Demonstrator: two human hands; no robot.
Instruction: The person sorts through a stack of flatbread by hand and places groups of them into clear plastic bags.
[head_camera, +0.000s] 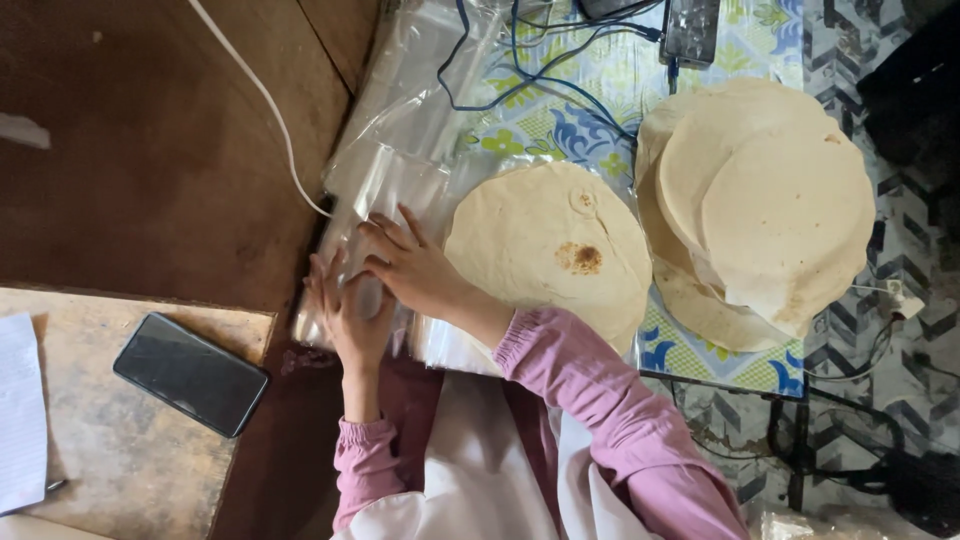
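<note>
My left hand (347, 312) lies flat, fingers apart, on a stack of clear plastic bags (385, 185) at the left end of the patterned tablecloth (700, 355). My right hand (410, 268) rests just above it on the same bags with its fingers spread, the pink sleeve crossing in from the lower right. Neither hand visibly grips a bag. A small pile of round flatbreads (550, 245), the top one with a brown spot, lies directly right of my right hand. A bigger, fanned pile of flatbreads (765, 205) lies further right.
A black phone (190, 373) and a white sheet of paper (20, 410) lie on a worn wooden surface at lower left. A white cable (262, 98) crosses the dark wood. Blue cables (540, 75) and a black device (690, 30) sit at the top.
</note>
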